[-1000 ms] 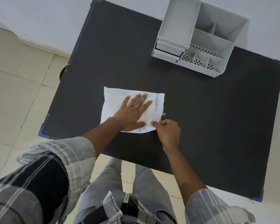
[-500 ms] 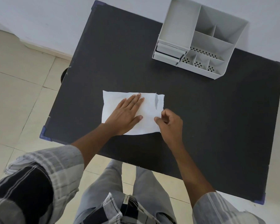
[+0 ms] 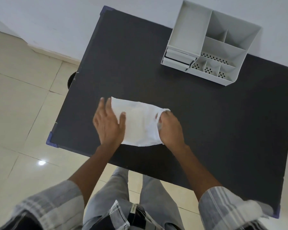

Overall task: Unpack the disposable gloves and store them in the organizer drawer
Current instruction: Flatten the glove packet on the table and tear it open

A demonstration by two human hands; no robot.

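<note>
A flat white packet of gloves (image 3: 140,123) lies on the black table (image 3: 206,113), near its front edge. My left hand (image 3: 107,122) rests on the packet's left end, fingers spread, thumb on the white surface. My right hand (image 3: 170,129) is closed on the packet's right edge, which is bunched and lifted between its fingers. The grey organizer (image 3: 211,42) stands at the table's far right corner, with two shut drawers (image 3: 178,59) stacked at its front left.
The organizer has several open compartments with perforated floors. A white wall runs behind the table. Beige floor tiles lie to the left and below. A dark round object (image 3: 71,79) sits under the table's left edge.
My left hand slid from the packet's middle to its left end. My right hand moved up the right edge and bunched it. The camera view shifted.
</note>
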